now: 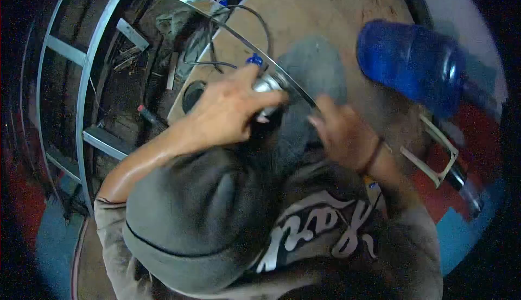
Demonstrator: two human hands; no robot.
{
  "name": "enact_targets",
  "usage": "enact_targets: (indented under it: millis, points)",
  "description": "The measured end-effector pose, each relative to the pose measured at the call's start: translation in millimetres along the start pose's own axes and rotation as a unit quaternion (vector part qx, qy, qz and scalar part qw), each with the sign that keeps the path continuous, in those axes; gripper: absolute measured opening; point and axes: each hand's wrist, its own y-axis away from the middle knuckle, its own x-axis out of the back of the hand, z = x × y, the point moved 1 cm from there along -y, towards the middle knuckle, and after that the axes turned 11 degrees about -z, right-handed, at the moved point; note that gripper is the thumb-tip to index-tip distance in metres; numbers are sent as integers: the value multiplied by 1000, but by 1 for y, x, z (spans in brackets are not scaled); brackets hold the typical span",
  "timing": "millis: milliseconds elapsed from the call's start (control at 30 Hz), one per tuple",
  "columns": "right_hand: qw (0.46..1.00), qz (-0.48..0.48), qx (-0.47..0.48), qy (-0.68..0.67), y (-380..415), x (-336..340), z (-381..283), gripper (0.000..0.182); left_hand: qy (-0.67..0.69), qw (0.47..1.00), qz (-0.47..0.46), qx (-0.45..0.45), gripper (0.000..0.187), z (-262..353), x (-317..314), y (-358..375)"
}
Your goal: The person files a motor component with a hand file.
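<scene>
My left hand [228, 102] is curled around a shiny silver metal piece [267, 85], its thumb and fingers on either side. A small blue part [254, 59] shows by its fingertips. A long thin metal strip [249, 42] slants down from the upper left, past the silver piece. At the strip's lower end my right hand [344, 132] is closed around it, blurred by motion. The underside of the silver piece is dark and hard to make out. A grey cap and a dark shirt with pale lettering fill the lower view.
A black cable [266, 26] loops over the tan board [320, 1]. To the left stands a metal frame with crossbars [68, 50]. A big blue bottle [410, 61] lies at the right, above a pale frame-like piece [453, 151]. Scraps lie at the upper left.
</scene>
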Motion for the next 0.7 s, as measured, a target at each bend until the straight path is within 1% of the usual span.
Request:
enact_targets:
  millis: [67,100,133,167,200,267,300,333,400,433,467,567,633,700]
  points:
    - [986,-86,-140,31,45,7,5,29,-22,1000,18,7,53,-1,3,-3]
    - [985,-96,-141,31,49,9,4,29,-18,999,31,5,53,-4,1,-4]
    - [985,-99,-144,-4,54,10,2,30,-13,1000,26,5,53,-5,-1,-4]
    - [984,-93,-147,-40,58,9,1,31,-1,999,38,31,53,-7,0,-5]
    - [1000,13,-5,-14,43,-8,12,29,9,997,52,54,53,-6,4,-7]
    - [994,87,73,-5,0,-4,2,26,-5,999,43,33,52,-4,6,-6]
    - [998,50,12,-29,-19,14,-19,25,-13,999,36,23,52,-3,6,-5]
    - [998,58,15,-26,-30,25,-20,25,-20,998,46,30,50,-3,6,-3]
    - [998,-2,45,-46,-42,30,-22,22,-7,999,41,35,50,-1,7,-1]
    - [998,-7,48,-48,-40,30,-23,22,6,999,36,39,50,0,7,0]
    - [998,-7,50,-35,-38,31,-22,22,-15,999,32,38,49,0,6,0]
    - [999,1,51,-11,-37,32,-23,21,-18,998,46,33,48,-1,4,-2]
    - [998,28,54,8,-39,30,-23,22,-9,998,56,26,47,-4,3,-2]
    - [998,28,55,1,-43,27,-19,22,-26,998,57,31,48,-4,5,-2]
